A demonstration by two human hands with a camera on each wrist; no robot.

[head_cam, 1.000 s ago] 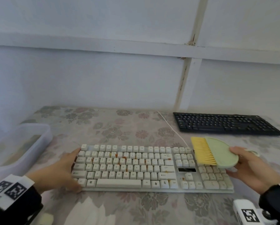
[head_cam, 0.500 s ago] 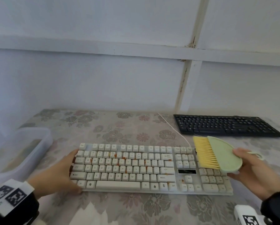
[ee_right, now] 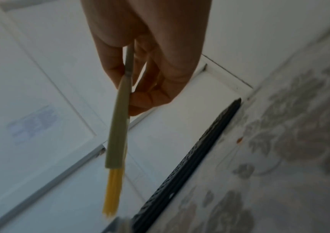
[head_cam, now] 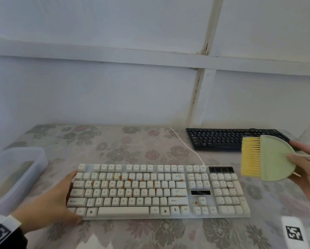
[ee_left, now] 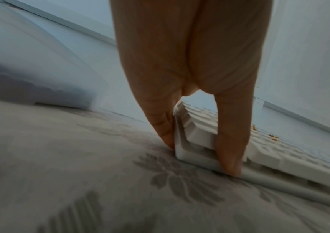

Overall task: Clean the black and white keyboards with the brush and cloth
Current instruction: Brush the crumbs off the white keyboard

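Note:
The white keyboard [head_cam: 150,191] lies across the near middle of the table, with orange crumbs [head_cam: 129,180] on its keys. My left hand [head_cam: 70,196] grips its left end, thumb on the front edge and fingers along the side; the left wrist view shows the same white keyboard [ee_left: 200,130] held at its corner by that left hand [ee_left: 200,157]. My right hand [head_cam: 297,155] pinches a pale green brush [head_cam: 271,159] with yellow bristles pointing left, held in the air right of the white keyboard. The black keyboard [head_cam: 218,139] lies at the back right, partly behind the brush.
A translucent plastic tub [head_cam: 33,159] stands at the left, close to my left hand. A white cable [head_cam: 186,146] runs from the white keyboard to the back. The wall rises just behind the table. The right wrist view shows the brush [ee_right: 118,126] edge-on above the black keyboard [ee_right: 190,157].
My right hand has carried the brush up and to the right, off the number pad to in front of the black keyboard. The left hand stays on the white keyboard's left end.

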